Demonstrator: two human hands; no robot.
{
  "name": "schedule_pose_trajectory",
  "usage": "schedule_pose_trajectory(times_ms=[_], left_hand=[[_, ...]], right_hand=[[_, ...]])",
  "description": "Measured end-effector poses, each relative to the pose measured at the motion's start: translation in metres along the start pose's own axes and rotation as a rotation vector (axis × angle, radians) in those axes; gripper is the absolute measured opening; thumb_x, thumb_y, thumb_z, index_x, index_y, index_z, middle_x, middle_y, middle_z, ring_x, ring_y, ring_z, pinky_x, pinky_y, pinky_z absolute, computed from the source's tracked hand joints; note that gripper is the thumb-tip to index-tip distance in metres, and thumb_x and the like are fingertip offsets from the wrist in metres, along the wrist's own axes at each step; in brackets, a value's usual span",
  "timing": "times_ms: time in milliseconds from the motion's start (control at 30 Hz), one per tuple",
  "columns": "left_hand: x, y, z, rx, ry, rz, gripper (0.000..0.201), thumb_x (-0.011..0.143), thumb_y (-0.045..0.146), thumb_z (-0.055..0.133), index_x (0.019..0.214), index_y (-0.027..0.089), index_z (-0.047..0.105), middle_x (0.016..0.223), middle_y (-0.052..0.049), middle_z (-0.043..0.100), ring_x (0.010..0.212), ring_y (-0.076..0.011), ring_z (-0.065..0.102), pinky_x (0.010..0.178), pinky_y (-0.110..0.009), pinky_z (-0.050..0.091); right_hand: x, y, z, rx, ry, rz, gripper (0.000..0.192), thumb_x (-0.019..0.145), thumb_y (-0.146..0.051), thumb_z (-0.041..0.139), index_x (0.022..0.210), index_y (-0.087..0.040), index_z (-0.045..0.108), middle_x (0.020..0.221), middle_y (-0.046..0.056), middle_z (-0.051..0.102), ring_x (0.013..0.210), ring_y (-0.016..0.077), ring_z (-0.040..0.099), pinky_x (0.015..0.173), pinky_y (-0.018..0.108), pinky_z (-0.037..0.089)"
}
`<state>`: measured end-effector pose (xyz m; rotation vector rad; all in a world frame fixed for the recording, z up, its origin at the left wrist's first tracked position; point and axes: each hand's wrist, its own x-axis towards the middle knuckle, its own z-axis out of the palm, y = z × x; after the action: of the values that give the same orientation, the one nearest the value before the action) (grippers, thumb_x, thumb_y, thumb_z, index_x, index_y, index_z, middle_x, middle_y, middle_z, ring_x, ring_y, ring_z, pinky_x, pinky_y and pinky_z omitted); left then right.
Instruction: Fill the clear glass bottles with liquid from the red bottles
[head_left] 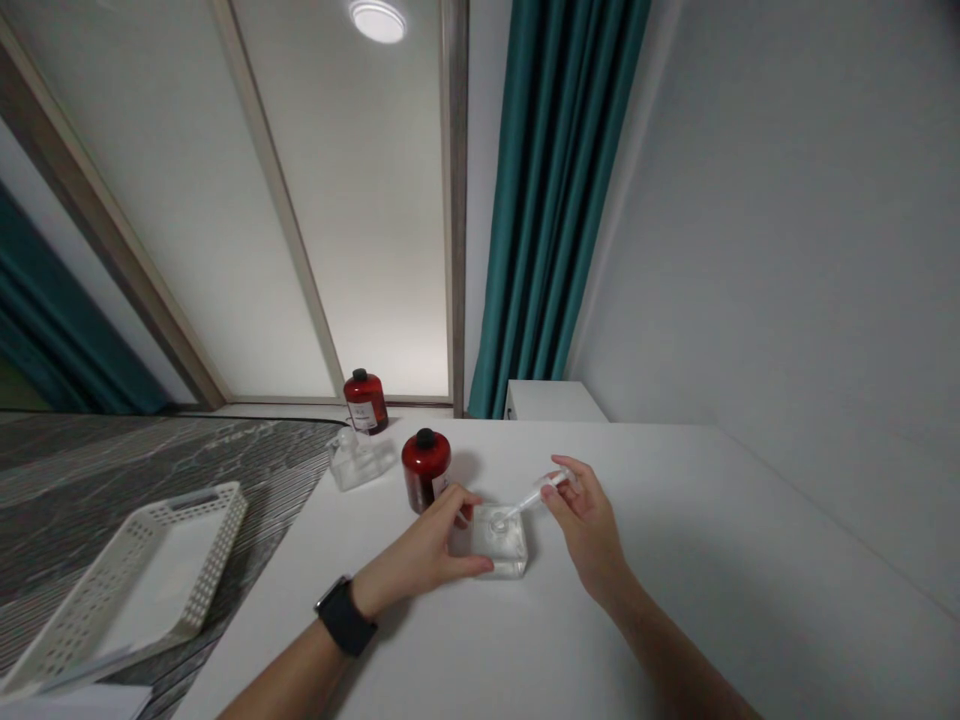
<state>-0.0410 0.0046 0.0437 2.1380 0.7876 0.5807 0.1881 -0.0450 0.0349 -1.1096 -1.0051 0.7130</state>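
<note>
Our left hand (435,545) grips the clear bottle (501,547) at six o'clock in view, our right hand (589,520) pinches the pipette (534,494) at its two o'clock; best we hold both dead steady.

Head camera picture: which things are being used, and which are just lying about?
In use:
clear square bottle, steadied by left fingers
clear tube, held by right fingers

Apparently just lying about:
front red bottle
back red bottle
other clear bottle
white basket
</note>
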Motion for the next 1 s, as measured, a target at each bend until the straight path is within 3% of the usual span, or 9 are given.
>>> schedule_pose_trajectory(times_ms=[300, 533, 600, 767, 900, 1000], left_hand=[[0.001, 0.002, -0.001, 0.002, -0.01, -0.008, 0.047, 0.077, 0.028, 0.079, 0.114, 0.02, 0.052, 0.112, -0.007, 0.057, 0.097, -0.0236, 0.057, 0.088, -0.04, 0.049], [0.0, 0.001, -0.001, -0.002, -0.009, -0.008, 0.047, 0.077, 0.028, 0.079, 0.114, 0.02, 0.052, 0.113, -0.007, 0.056, 0.098, -0.0241, 0.057, 0.089, -0.04, 0.049], [0.0, 0.0, 0.0, -0.006, -0.004, -0.001, 0.047, 0.077, 0.027, 0.079, 0.115, 0.021, 0.051, 0.114, -0.007, 0.056, 0.099, -0.0243, 0.057, 0.09, -0.041, 0.05], [0.001, 0.001, 0.0, -0.023, -0.005, -0.023, 0.048, 0.076, 0.026, 0.079, 0.115, 0.021, 0.051, 0.113, -0.007, 0.056, 0.099, -0.0251, 0.058, 0.09, -0.042, 0.05], [0.0, 0.005, -0.001, -0.022, -0.014, -0.044, 0.046, 0.076, 0.024, 0.078, 0.114, 0.02, 0.051, 0.113, -0.007, 0.056, 0.1, -0.0254, 0.059, 0.091, -0.043, 0.05], [0.0, 0.007, -0.002, -0.021, -0.012, -0.046, 0.045, 0.077, 0.024, 0.076, 0.114, 0.021, 0.051, 0.116, -0.008, 0.057, 0.1, -0.0254, 0.059, 0.091, -0.043, 0.05]], right_hand=[[0.015, -0.008, -0.022, -0.198, -0.175, 0.082, 0.032, 0.073, -0.042, 0.077, 0.096, -0.021, 0.071, 0.075, -0.001, 0.063, 0.062, 0.0146, 0.055, 0.055, 0.025, 0.044], [0.02, -0.008, -0.039, -0.223, -0.482, 0.127, 0.034, 0.074, -0.037, 0.078, 0.104, -0.023, 0.074, 0.08, 0.0, 0.067, 0.072, 0.0162, 0.063, 0.066, 0.029, 0.05], [0.022, -0.003, -0.043, -0.219, -0.453, 0.128, 0.035, 0.075, -0.041, 0.078, 0.104, -0.022, 0.074, 0.082, 0.001, 0.068, 0.074, 0.0174, 0.065, 0.065, 0.03, 0.052], [0.035, 0.02, -0.051, -0.302, -0.243, 0.076, 0.039, 0.076, -0.049, 0.072, 0.102, -0.021, 0.068, 0.077, 0.001, 0.067, 0.07, 0.0186, 0.065, 0.062, 0.031, 0.053], [0.047, 0.039, -0.062, -0.477, -0.08, 0.02, 0.036, 0.078, -0.046, 0.065, 0.105, -0.022, 0.065, 0.074, -0.001, 0.064, 0.066, 0.0189, 0.06, 0.06, 0.032, 0.049], [0.053, 0.048, -0.069, -0.62, -0.003, -0.032, 0.031, 0.078, -0.041, 0.063, 0.102, -0.022, 0.067, 0.072, -0.001, 0.064, 0.068, 0.0211, 0.059, 0.067, 0.035, 0.048]])
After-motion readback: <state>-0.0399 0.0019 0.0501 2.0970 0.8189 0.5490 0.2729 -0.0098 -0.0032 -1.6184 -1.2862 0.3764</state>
